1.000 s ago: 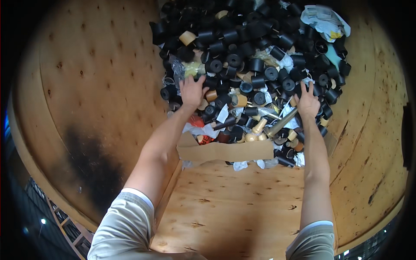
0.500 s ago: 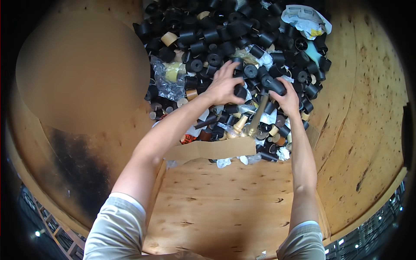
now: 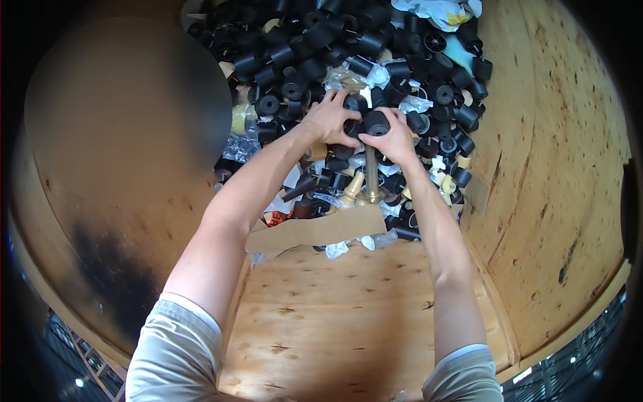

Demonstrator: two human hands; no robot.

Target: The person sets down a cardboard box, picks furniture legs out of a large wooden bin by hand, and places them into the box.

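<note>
My left hand [image 3: 325,123] is curled over the pile, its thumb and fingers closed around a short black furniture leg [image 3: 353,128]. A second black furniture leg [image 3: 355,103] sits by its fingertips; whether the hand grips that one too is unclear. Just to the right, my right hand [image 3: 396,139] grasps another short black furniture leg [image 3: 377,122] from its right side, with the round end turned toward me. The two held legs are close together. Below them stands a long bronze-coloured leg [image 3: 372,173], beside a pale turned wooden leg [image 3: 352,190].
Many black furniture legs [image 3: 295,87] fill the far part of a wooden crate. Clear plastic wrapping [image 3: 241,148], a white plastic bag [image 3: 439,10] and a cardboard strip [image 3: 318,229] lie among them. The crate's plywood wall [image 3: 556,154] rises at right; bare plywood floor [image 3: 335,308] lies nearer.
My right hand has moved left with its black furniture leg, up close to my left hand. The left hand has shifted slightly left. The whole view has shifted a little.
</note>
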